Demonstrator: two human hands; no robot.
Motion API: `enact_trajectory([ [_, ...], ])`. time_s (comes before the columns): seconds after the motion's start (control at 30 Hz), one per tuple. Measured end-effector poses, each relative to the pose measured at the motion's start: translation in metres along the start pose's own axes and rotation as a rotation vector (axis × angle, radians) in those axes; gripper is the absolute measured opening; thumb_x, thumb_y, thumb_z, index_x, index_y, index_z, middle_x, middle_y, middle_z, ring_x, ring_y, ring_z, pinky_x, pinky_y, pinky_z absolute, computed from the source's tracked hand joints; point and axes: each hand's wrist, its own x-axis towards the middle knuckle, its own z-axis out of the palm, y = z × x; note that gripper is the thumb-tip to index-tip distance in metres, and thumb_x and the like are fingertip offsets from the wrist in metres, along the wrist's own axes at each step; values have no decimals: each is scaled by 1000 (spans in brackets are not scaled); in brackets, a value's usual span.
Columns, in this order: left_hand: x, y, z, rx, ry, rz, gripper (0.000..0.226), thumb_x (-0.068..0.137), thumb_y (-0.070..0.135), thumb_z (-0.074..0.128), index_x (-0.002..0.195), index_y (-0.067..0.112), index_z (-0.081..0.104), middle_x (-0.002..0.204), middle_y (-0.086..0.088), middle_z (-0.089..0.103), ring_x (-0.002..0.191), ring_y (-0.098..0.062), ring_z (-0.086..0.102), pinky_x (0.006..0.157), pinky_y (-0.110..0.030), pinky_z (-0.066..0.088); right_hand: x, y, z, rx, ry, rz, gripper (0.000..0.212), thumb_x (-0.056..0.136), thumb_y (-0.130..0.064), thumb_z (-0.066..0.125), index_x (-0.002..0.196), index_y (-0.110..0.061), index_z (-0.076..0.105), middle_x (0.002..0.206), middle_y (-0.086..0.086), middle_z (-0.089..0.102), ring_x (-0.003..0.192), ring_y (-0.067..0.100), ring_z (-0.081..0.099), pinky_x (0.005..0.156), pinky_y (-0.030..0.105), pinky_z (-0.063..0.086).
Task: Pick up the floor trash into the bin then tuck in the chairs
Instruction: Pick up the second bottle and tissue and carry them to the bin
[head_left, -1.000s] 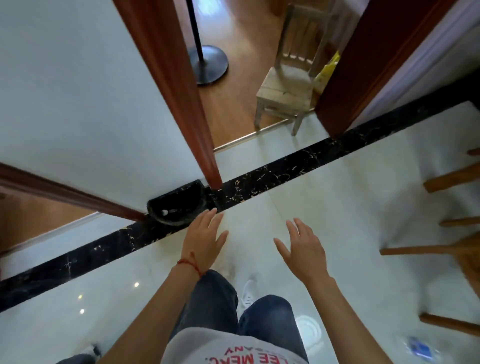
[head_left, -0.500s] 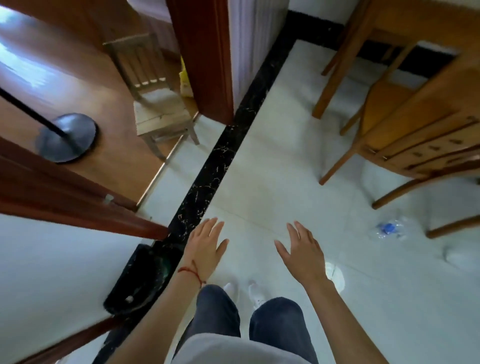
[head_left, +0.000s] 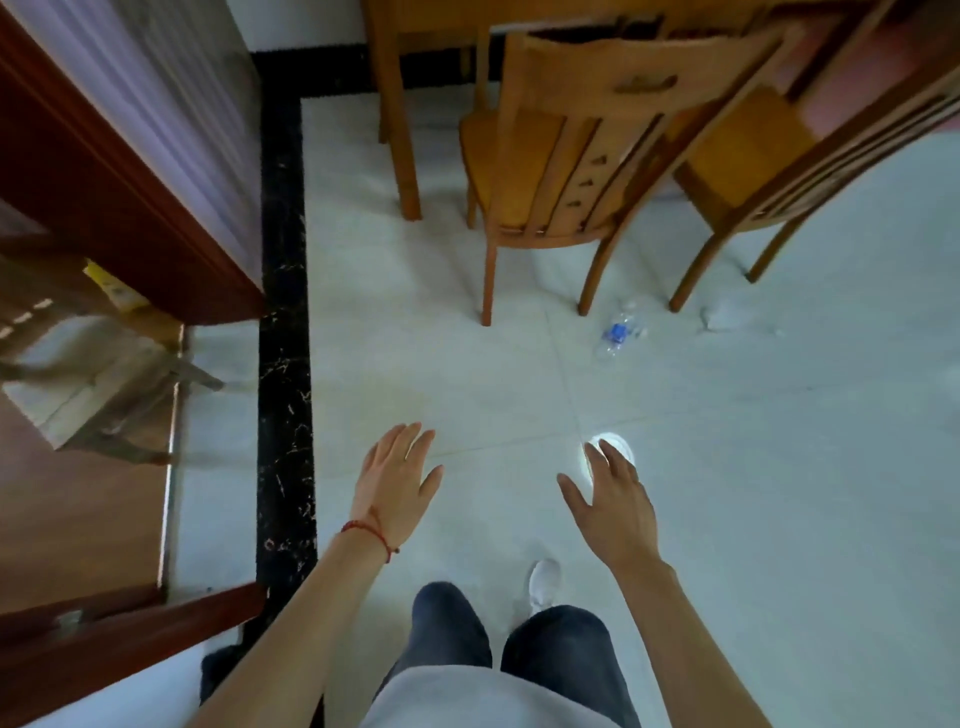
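Note:
A crushed clear plastic bottle (head_left: 618, 332) with a blue label lies on the white tiled floor, just behind the rear legs of a wooden chair (head_left: 556, 171). A pale crumpled piece of trash (head_left: 727, 317) lies to its right, near a second wooden chair (head_left: 769, 166). Both chairs stand pulled out from the wooden table (head_left: 400, 104) at the top. My left hand (head_left: 395, 478) and my right hand (head_left: 613, 499) hover empty over the floor, fingers spread, well short of the bottle. The black bin (head_left: 218, 670) shows only as a dark sliver at the bottom left.
A doorway with a dark red frame (head_left: 130, 218) opens on the left onto a wooden floor, where a small pale chair (head_left: 104, 384) stands. A black marble strip (head_left: 285, 364) runs along the floor. A bright ceiling-light reflection (head_left: 618, 447) lies beside my right fingertips.
The view has swung right, away from the doorway and bin, bringing the chairs, bottle and crumpled trash toward the centre. Both hands stay empty and spread.

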Motion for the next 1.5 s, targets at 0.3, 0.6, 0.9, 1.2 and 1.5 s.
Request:
enact_trajectory([
  [0.3,37,95,7,-16,-21,162,51,94,35,39,139,11,33,149,-9,30,140,-25,20,113,-35,17,-13,77,-45,53,163,97,56,90,-41,49,136,-11,38,148,9,34,134,25,32,101,39,36],
  [0.6,76,212,38,-6,0,184,51,95,34,40,139,10,33,150,-9,30,140,-25,19,113,-35,16,8,188,-102,44,185,109,54,88,-39,54,132,-9,44,142,13,41,129,31,40,97,42,40],
  [0.9,124,308,54,15,5,207,50,94,31,43,139,9,33,149,-11,30,140,-26,19,114,-34,13,55,267,-161,44,180,104,56,90,-41,49,136,-11,39,146,10,36,134,28,34,103,41,36],
  [1.2,229,367,53,76,-18,250,53,94,35,41,139,11,32,150,-10,29,140,-25,21,113,-32,18,146,302,-201,52,215,88,55,89,-42,51,132,-9,45,142,13,42,129,31,41,100,43,40],
  [1.5,341,419,38,128,-88,281,55,93,36,40,141,11,28,151,-11,26,140,-26,19,114,-32,16,247,323,-255,-9,239,70,58,87,-50,39,122,-6,54,129,16,56,114,34,56,88,45,50],
])
